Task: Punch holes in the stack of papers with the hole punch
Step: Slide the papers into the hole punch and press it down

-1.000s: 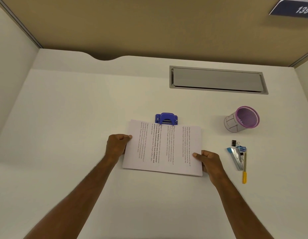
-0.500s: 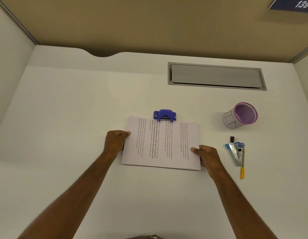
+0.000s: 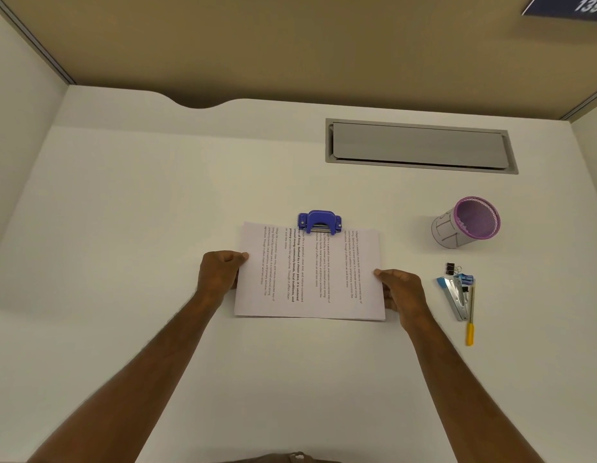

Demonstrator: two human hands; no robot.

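1. At frame centre, the left hand and right hand pinch the side edges of the stack of papers.
2. Its top edge sits in the blue hole punch.
3. Right of centre: a purple mesh cup and a stapler.

The stack of papers between the two hands is matt white paper printed with black text. Just beyond it from the hands, the hole punch looks like smooth blue plastic, with a bare metal strip showing at its mouth. Outward from the right hand, the stapler has a shiny metal body with glossy blue plastic parts; the pen holder beyond it is purple wire mesh, wrapped in paper. Under the hands, the desk is a smooth, matt off-white surface, and its cable hatch far beyond the right hand is matt grey.
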